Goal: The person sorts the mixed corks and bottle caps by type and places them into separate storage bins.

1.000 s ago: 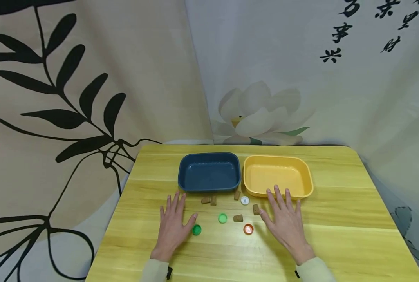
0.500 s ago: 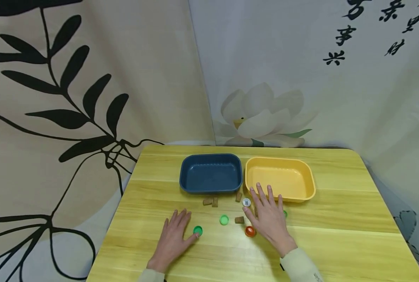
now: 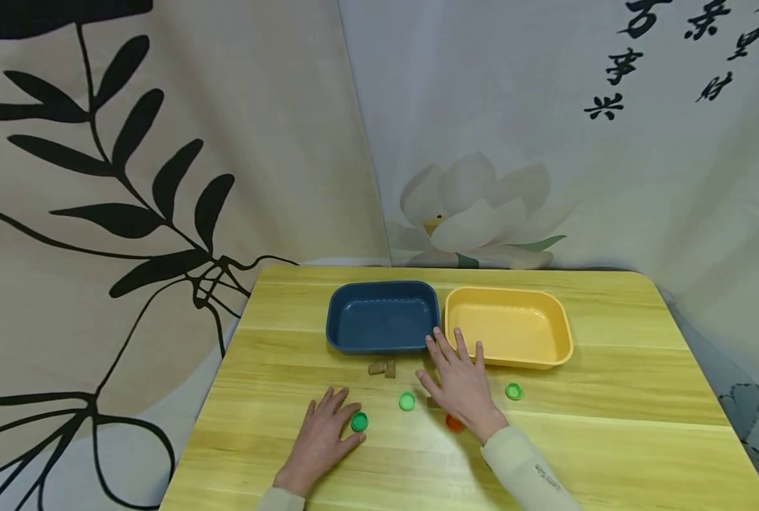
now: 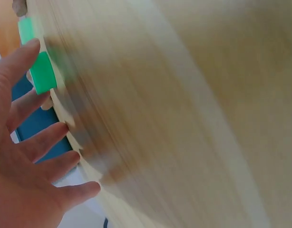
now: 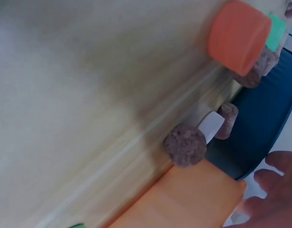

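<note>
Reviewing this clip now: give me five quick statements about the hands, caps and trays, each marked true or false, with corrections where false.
1. In the head view, the blue tray stands left of the yellow tray. True.
2. A green cap sits between the thumb and index finger of the left hand. True.
3. The right hand partly hides the orange cap in the head view. True.
4. The orange cap lies in the yellow tray. False: it lies on the table.
5. The right hand is a fist. False: its fingers are spread.
</note>
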Demonstrator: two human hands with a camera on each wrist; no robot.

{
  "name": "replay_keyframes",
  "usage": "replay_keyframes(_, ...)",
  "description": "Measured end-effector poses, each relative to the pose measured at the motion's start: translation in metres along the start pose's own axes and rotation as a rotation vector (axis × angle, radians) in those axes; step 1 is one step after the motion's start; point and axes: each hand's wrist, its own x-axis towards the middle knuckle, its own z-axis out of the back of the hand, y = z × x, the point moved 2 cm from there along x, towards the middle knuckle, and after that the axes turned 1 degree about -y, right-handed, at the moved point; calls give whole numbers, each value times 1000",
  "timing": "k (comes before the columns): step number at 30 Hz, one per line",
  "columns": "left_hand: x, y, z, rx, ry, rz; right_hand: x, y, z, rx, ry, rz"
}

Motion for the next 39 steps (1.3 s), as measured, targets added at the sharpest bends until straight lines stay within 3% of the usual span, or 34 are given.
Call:
replay_keyframes(5,2,-3,-3,2,-30,-34,2,-1,-2,-35,13,4)
replay_keyframes(10,7,-8,2,15,-108,-62,3,0,-2,-33,19,7)
replay_keyframes(17,33,-29,23,-15,-282,-148,0,0,0,-23,8,-3)
replay_keyframes(20,47,-38,32,-26,-324,-164,-5,-1,2,-2,-16,-11)
replay_keyframes(27,80,-49,43,-49,-330,-131,-23,-6,8,31,-56,-47)
replay_keyframes(39,134,-52,39,2,-295,-79,-41,-22,15,20,-70,-80)
